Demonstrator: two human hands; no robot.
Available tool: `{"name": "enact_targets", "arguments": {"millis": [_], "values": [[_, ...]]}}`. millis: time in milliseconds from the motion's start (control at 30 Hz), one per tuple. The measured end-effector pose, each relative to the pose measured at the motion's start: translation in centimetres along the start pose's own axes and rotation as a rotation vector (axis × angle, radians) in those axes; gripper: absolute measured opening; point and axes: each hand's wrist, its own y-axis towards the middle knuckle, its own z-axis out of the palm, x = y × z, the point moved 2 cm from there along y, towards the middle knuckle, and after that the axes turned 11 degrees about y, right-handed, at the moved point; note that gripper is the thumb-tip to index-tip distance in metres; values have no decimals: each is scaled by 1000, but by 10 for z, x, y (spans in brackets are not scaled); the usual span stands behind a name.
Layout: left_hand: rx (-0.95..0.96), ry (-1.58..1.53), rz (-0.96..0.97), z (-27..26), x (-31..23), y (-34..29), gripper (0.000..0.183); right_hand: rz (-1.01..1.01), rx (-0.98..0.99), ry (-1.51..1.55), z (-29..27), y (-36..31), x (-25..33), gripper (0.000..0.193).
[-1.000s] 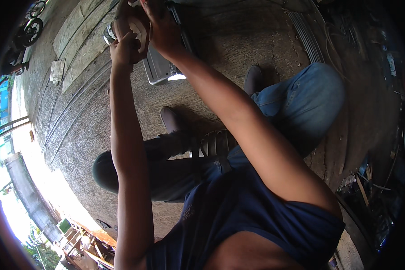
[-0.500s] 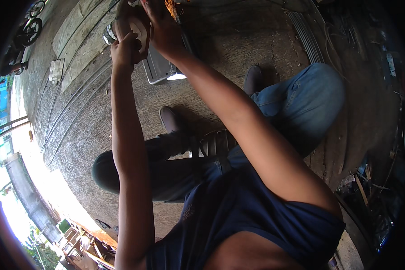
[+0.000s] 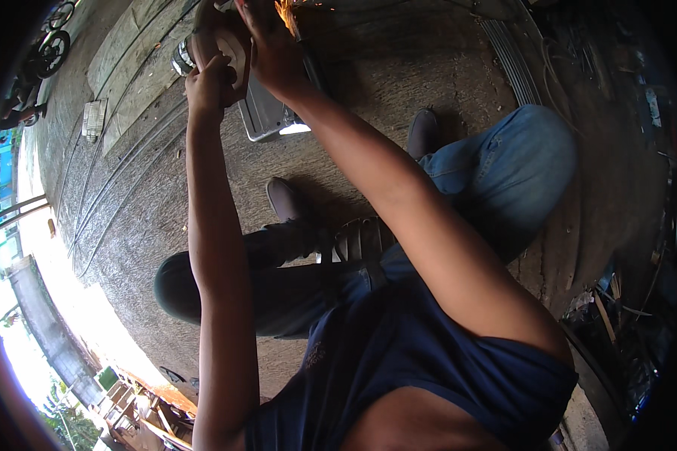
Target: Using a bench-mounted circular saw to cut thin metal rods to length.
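At the top edge a cut-off saw (image 3: 217, 41) with a brown, rounded housing is partly out of view. Its loop-shaped handle is wrapped by the closed fingers of my left hand (image 3: 212, 81). My right hand (image 3: 277, 68) is just right of the saw, its fingers reaching up to the picture's edge. They look bent around something, but their tips and whatever they hold are hidden. Orange sparks (image 3: 286, 13) spray beside my right fingers. Below the hands lies the saw's grey metal base (image 3: 263, 113) on the ground.
My shoes (image 3: 424, 134) and bent, jeans-clad knees (image 3: 538, 150) are close behind the base. Ribbed metal strips (image 3: 511, 64) lie at the upper right, and long thin rods (image 3: 120, 180) on the left. Motorbike wheels (image 3: 53, 52) show at the far upper left. Clutter (image 3: 609, 301) lines the right side.
The sparks spread wider and farther to the right along the top edge. Both hands and the saw have hardly moved.
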Motion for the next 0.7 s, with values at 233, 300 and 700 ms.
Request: {"name": "enact_targets", "arguments": {"millis": [233,300,700], "values": [[-4,23,12,-3,3,-1,18,439,520,-153,-2,3,2,42],[4,12,13,0,1,-2,18,113,205,-323,-1,0,7,41],[-26,-8,-1,-2,9,2,20,77,14,69,-9,2,18,43]]}}
